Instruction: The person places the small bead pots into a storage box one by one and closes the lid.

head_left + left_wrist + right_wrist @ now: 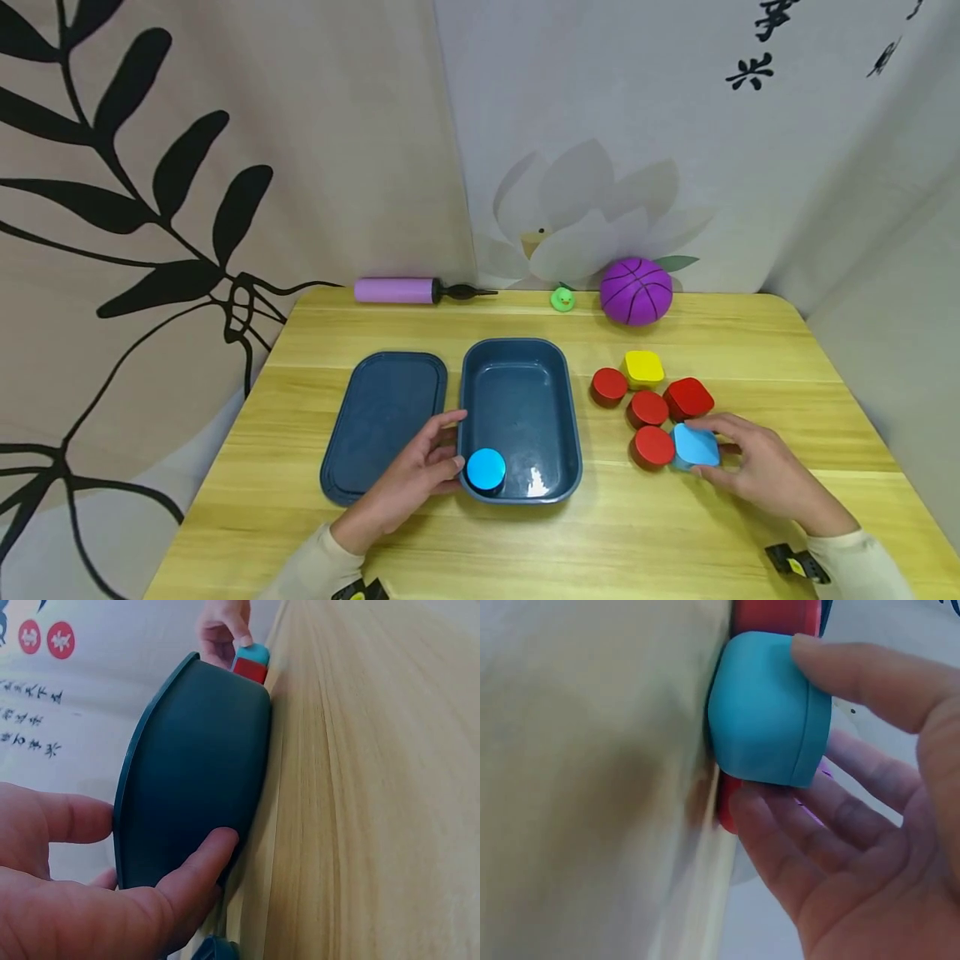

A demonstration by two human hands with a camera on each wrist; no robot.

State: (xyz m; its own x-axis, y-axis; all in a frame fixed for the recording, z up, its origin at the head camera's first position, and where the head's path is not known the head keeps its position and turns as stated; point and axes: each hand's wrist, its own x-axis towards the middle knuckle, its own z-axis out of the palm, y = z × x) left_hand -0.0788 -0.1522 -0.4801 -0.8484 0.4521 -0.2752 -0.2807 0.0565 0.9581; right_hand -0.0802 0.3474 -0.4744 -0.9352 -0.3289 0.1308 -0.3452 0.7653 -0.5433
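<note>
My right hand (pixel 757 467) pinches a light-blue rounded-square block (pixel 694 446) between thumb and fingers at the table's right. A seam runs round that block (pixel 769 712) in the right wrist view. Several red round blocks (pixel 653 447), a red squarish block (pixel 688 398) and a yellow squarish block (pixel 642 368) cluster beside it. My left hand (pixel 416 475) touches the left side of a dark blue-grey tray (pixel 573 425). Its thumb rests against the outer wall (pixel 195 765), and another finger meets the rim. A blue round block (pixel 486 469) lies in the tray's near-left corner.
Left of the tray lies a matching flat lid (pixel 390 408). Along the table's back edge are a purple hand pump (pixel 397 290), a small green duck (pixel 562 299) and a purple ball (pixel 636 292). A printed curtain (pixel 337 150) hangs behind the table (pixel 787 350).
</note>
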